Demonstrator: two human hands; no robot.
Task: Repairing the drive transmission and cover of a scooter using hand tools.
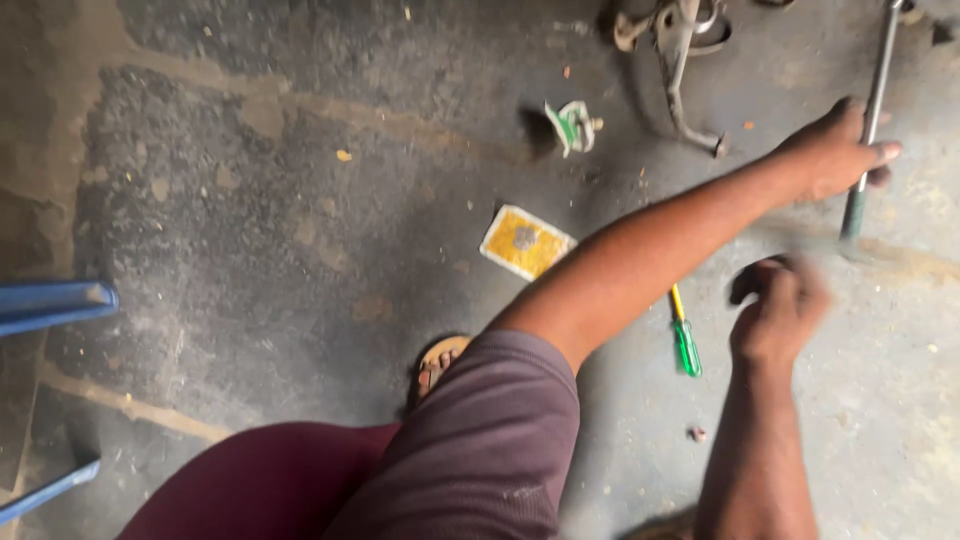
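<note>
Count: one long grey metal rod (868, 130), one green-and-yellow-handled screwdriver (684, 336), one yellow square card with a grey centre (524, 242), one small green-and-white clip-like part (572, 126), one bent grey metal bracket assembly (676, 50), one small dark round object (748, 280), two blue metal bars (55, 300) at the left frame edge.

All lie on a stained grey concrete floor (300, 230). Broad open floor spans the left and centre; the right side is crowded by arms and parts. The rod runs from the top edge down to the floor at right.

Left hand (835, 150): arm crosses the frame diagonally, fingers wrapped around the rod near its middle, gripping it. Right hand (780, 315): motion-blurred, fingers curled about the dark round object; a firm grip cannot be confirmed. It sits just below and left of the rod's lower end, close to the left hand. The screwdriver lies on the floor between the two forearms, untouched. One sandalled foot (438, 365) shows below the card.
</note>
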